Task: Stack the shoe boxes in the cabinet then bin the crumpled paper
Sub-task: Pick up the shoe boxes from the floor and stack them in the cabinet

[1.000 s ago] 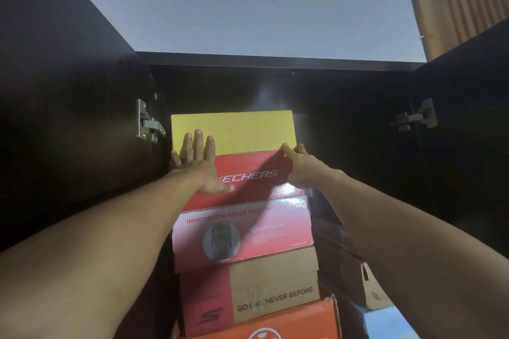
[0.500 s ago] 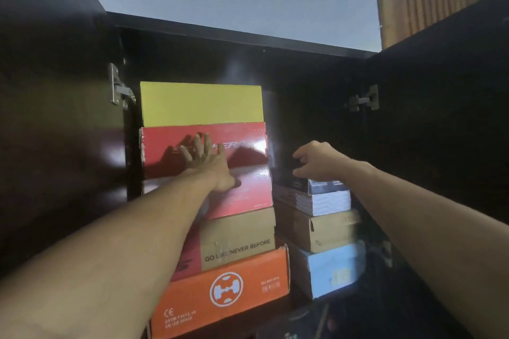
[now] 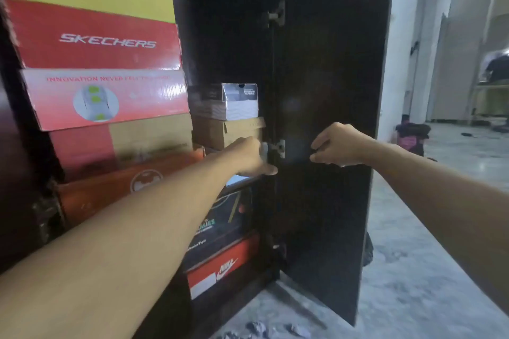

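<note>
At the cabinet's right hinge (image 3: 276, 147), the left hand (image 3: 248, 157) reached in with fingers curled, gripping nothing visible. Just right of it, the right hand (image 3: 337, 144) hung loosely curled before the open dark door (image 3: 330, 63), empty. Stacked shoe boxes (image 3: 104, 63) filled the cabinet (image 3: 225, 22) to the left. Crumpled paper (image 3: 257, 327) lay on the near floor (image 3: 413, 270).

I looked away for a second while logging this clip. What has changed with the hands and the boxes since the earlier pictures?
Both hands came off the red Skechers shoe box and moved right and down: the left hand now reaches by the lower metal door hinge, and the right hand, fingers curled, is at the dark wooden cabinet door. The box stacks stayed put.
</note>
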A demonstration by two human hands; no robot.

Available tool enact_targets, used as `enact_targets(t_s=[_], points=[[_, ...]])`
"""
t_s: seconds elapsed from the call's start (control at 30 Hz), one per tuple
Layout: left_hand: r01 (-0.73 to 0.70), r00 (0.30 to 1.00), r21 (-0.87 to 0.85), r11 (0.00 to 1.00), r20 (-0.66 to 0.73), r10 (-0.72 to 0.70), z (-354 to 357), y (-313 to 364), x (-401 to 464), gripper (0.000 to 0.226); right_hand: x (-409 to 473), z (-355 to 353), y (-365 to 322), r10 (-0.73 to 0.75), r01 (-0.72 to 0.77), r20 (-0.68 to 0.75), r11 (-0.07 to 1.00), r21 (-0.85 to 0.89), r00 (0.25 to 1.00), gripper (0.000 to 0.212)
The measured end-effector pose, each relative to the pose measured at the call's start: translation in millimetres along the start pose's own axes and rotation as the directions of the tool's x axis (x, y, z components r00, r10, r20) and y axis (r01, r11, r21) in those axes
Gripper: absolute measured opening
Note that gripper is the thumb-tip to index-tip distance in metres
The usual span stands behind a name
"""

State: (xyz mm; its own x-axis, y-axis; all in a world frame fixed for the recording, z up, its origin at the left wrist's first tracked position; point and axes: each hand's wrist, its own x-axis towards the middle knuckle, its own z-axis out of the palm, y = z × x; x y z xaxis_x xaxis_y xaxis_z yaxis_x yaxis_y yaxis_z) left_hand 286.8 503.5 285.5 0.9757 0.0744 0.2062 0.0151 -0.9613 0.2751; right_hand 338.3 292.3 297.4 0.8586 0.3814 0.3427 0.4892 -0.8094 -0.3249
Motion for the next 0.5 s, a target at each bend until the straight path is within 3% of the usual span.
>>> enact_targets(t_s=[0.07, 0.23, 0.5], points=[[-0.028, 0.998, -0.002, 1.0, 0.064, 0.028, 34.2, 10.1, -10.1, 0.061, -22.9, 16.7, 22.1, 0.06, -0.061, 0.039, 0.998, 0.015, 0.997, 0.032], [-0.049, 0.975, -0.034, 0.998, 0.217, 0.055, 107.1, 19.2, -28.1, 0.082, -65.6, 58.6, 69.8, 0.143, -0.143, 0.108, 0.99, -0.003, 0.984, 0.035], [-0.014, 0.965, -0.085, 0.996, 0.26, 0.036, 183.2, 25.4, -29.2, 0.076, -83.2, 88.0, 127.2, 0.257, -0.255, 0.042, 0.965, -0.06, 0.965, 0.031]])
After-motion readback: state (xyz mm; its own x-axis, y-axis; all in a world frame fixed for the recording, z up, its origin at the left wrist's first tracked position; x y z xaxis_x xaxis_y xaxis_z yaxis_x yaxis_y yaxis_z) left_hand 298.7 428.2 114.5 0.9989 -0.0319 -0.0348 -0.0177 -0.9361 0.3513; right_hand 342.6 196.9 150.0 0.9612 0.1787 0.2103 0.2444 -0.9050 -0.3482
